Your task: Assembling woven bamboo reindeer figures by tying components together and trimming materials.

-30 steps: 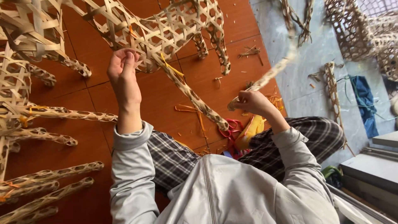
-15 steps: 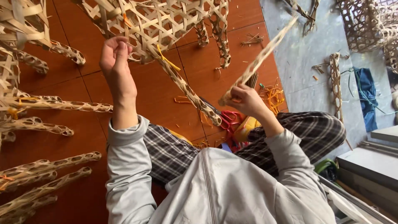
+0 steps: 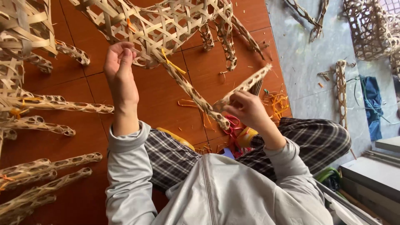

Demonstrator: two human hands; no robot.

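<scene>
A large open-weave bamboo frame point(image 3: 166, 25) stands on the red tiled floor in front of me. My left hand point(image 3: 121, 75) pinches its lower edge, fingers closed on the weave. One long woven leg point(image 3: 191, 93) of the frame slants down toward my lap. My right hand point(image 3: 246, 109) grips a separate short woven bamboo tube point(image 3: 250, 83), holding it tilted up to the right, its lower end next to that leg. I sit with plaid trousers and a grey jacket.
More woven bamboo legs point(image 3: 50, 104) and frames lie at the left. Orange strips point(image 3: 277, 104) and a red-handled tool point(image 3: 233, 125) lie by my knee. On the grey floor to the right are another woven frame point(image 3: 371, 29), a woven piece point(image 3: 341, 91) and a blue cloth point(image 3: 371, 104).
My right hand has brought the woven tube down and closer to the frame's long leg. My left hand has kept its hold on the frame's edge.
</scene>
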